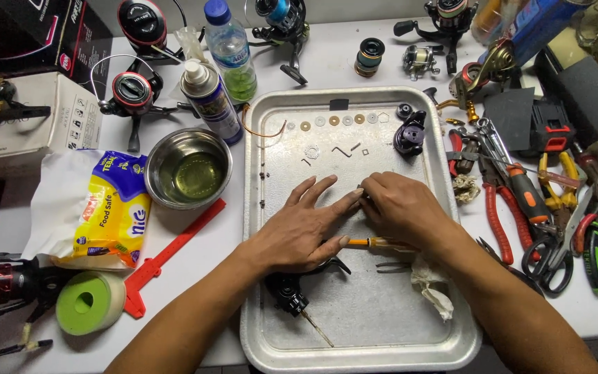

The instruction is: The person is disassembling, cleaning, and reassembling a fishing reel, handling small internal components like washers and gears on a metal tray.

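Left hand (299, 232): fingers spread wide, flat over the metal tray (271, 332).
Right hand (399, 208): pinches a tiny part, too small to tell.
Around: steel bowl (188, 168) left, pliers (500, 208) right, washers (333, 120) far.
Surface: crowded white table (195, 318).

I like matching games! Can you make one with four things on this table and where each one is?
Things:
1. steel bowl
2. red caliper
3. row of washers
4. green foam roll

Places:
A. inside the metal tray, near its far edge
B. near the table's front left corner
C. left of the tray, beside the spray can
D. slanting between the bowl and the foam roll

Pairs: 1-C, 2-D, 3-A, 4-B
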